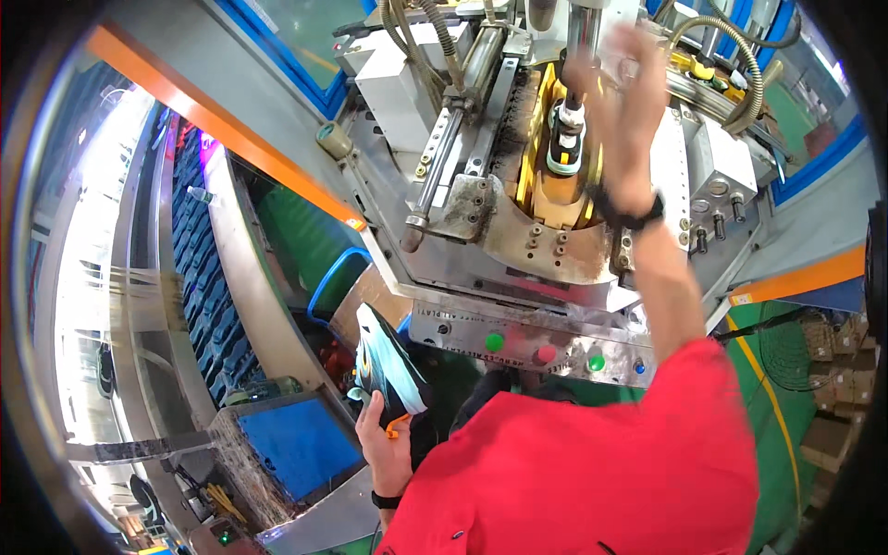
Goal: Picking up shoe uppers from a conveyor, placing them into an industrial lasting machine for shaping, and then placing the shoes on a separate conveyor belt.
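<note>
My left hand (384, 446), low and left of the machine, is closed around a shoe (393, 365) in light blue, black and white. An orange piece sticks out by my fingers. Up at the machine, my right hand (638, 120) is smeared by motion, so its fingers cannot be made out. It is beside the press column (583, 42). Under that column a second shoe (565, 153), dark with a pale rim, sits in the yellow-sided fixture (553, 202). Whether my right hand touches anything is not visible.
Green and red push buttons (547, 354) line the machine's front panel. A metal rod (435, 180) juts toward me at its left. Further left are a blue-topped box (298, 448) and a conveyor (208, 268) with dark blue pieces. Cartons (826, 435) stand at right.
</note>
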A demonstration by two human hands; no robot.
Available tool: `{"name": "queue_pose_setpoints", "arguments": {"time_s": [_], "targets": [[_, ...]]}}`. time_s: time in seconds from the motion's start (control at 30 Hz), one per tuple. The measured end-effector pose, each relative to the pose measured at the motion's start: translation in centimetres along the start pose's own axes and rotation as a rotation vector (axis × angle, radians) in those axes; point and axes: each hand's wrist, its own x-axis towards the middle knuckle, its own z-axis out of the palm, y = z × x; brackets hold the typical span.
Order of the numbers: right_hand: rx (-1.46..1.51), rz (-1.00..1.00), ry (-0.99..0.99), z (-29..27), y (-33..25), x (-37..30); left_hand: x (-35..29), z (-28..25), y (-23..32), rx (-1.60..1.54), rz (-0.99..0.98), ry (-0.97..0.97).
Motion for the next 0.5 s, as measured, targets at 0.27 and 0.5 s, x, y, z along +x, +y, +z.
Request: {"name": "queue_pose_setpoints", "arguments": {"time_s": [0.27,0.5], "targets": [[0.294,0.016,-0.073,4.7,7.0,14.5,-0.2,0.1,-2.0,-0.126,-0.088,-0.010],[0.328,0.074,-0.119,7.8,8.9,13.9,-3.1,-1.4,-2.3,-0.163,-0.057,0.083]]}}
